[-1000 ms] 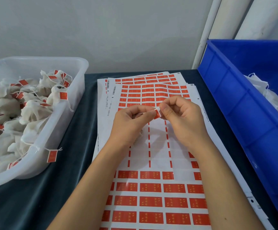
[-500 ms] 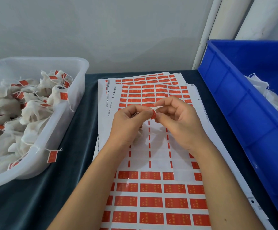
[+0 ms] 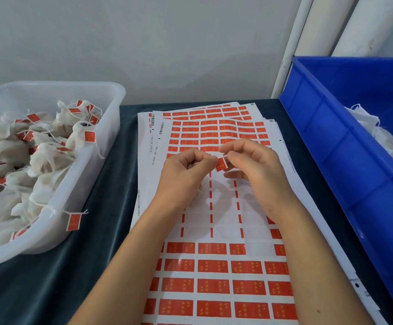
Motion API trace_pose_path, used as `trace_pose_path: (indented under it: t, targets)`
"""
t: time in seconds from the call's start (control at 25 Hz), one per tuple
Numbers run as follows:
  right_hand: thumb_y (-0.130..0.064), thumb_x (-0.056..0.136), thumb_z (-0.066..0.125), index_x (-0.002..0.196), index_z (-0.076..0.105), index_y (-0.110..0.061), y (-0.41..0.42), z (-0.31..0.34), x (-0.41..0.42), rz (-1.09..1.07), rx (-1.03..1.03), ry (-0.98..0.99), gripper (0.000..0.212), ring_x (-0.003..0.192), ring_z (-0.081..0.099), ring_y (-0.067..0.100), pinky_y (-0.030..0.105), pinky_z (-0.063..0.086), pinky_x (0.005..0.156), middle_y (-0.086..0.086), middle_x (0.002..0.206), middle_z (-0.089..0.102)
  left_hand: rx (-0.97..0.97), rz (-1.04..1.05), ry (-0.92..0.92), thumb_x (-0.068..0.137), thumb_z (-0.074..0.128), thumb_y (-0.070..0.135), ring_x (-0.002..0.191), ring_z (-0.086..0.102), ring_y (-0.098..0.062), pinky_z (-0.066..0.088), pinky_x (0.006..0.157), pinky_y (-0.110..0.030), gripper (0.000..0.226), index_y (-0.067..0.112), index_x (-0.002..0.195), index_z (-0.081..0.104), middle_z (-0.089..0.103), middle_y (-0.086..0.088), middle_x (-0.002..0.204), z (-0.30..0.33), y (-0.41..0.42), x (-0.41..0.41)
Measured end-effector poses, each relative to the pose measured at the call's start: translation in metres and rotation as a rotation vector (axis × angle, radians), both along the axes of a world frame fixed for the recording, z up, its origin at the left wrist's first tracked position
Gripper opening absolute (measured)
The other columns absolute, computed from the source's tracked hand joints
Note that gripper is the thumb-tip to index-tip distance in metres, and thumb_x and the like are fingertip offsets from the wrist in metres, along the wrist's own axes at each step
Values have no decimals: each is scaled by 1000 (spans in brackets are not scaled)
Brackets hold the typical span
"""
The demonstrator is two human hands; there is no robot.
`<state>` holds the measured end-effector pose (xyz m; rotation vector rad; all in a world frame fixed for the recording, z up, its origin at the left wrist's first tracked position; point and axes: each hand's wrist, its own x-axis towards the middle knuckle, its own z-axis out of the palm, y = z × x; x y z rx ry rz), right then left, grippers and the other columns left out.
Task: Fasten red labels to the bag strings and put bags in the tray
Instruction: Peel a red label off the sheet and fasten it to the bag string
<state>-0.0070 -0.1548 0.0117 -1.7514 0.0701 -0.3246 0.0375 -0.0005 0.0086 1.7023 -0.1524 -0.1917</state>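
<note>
Your left hand (image 3: 186, 170) and right hand (image 3: 249, 165) both grip the red label (image 3: 221, 164), pinching it above the label sheet (image 3: 214, 266) so it folds over the string; tray (image 3: 111, 118) waits left.

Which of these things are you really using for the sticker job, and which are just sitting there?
Being used:
left hand and right hand, pinching one red label
label sheets underneath
clear tray with labelled bags
blue bin with white unlabelled bags

Just sitting there:
dark tablecloth
white pipes by the wall
</note>
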Motion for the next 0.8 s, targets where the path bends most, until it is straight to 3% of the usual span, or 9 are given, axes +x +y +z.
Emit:
trace_pose_path:
  t: [0.28, 0.6, 0.8]
  targets:
    - [-25, 101, 63, 97, 72, -26, 2, -2, 1, -12, -123, 24, 10, 89, 70, 2, 16, 59, 75, -16, 89, 73, 7, -35, -65, 97, 69, 24, 65, 62, 4, 48, 70, -22, 17, 25, 82, 76, 69, 15, 69, -1, -1, -2]
    - [-25, 101, 63, 97, 72, -25, 3, -4, 1, -2, -87, 31, 10, 89, 70, 2, 13, 56, 71, -15, 88, 73, -8, -42, -126, 97, 69, 19, 62, 62, 2, 46, 66, -19, 18, 26, 81, 76, 69, 15, 69, -3, 1, -1]
    - [-25, 100, 64, 92, 71, -27, 3, -4, 1, -15, -172, 12, 11, 90, 69, 5, 21, 58, 77, -15, 87, 71, 38, -31, -186, 98, 68, 20, 69, 64, 2, 51, 65, -13, 18, 27, 82, 74, 72, 15, 75, -8, -1, 0]
